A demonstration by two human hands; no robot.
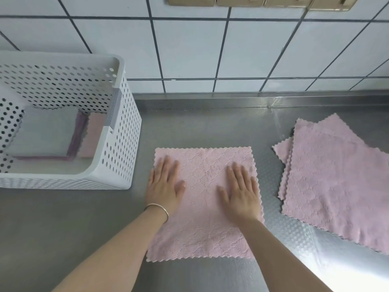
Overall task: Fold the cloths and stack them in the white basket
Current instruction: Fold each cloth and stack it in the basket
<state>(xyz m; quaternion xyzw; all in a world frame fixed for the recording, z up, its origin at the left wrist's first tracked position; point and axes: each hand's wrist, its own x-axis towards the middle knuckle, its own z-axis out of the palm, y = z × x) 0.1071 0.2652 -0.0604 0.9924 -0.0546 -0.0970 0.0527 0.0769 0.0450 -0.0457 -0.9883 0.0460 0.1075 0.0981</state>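
A pink cloth (205,224) lies spread flat on the steel counter in front of me. My left hand (165,186) presses flat on its left part, fingers straight. My right hand (242,191) lies flat on its right part, fingers straight too. The white perforated basket (126,127) stands at the left; inside it lie folded cloths, a grey one (45,131) on top, with purple and pink ones showing beside it. A pile of unfolded pink cloths (334,178) lies at the right.
The steel counter (63,228) runs to a white tiled wall (189,49) at the back. A gold-coloured rail (261,1) hangs at the top of the wall. There is bare counter between the basket and the spread cloth.
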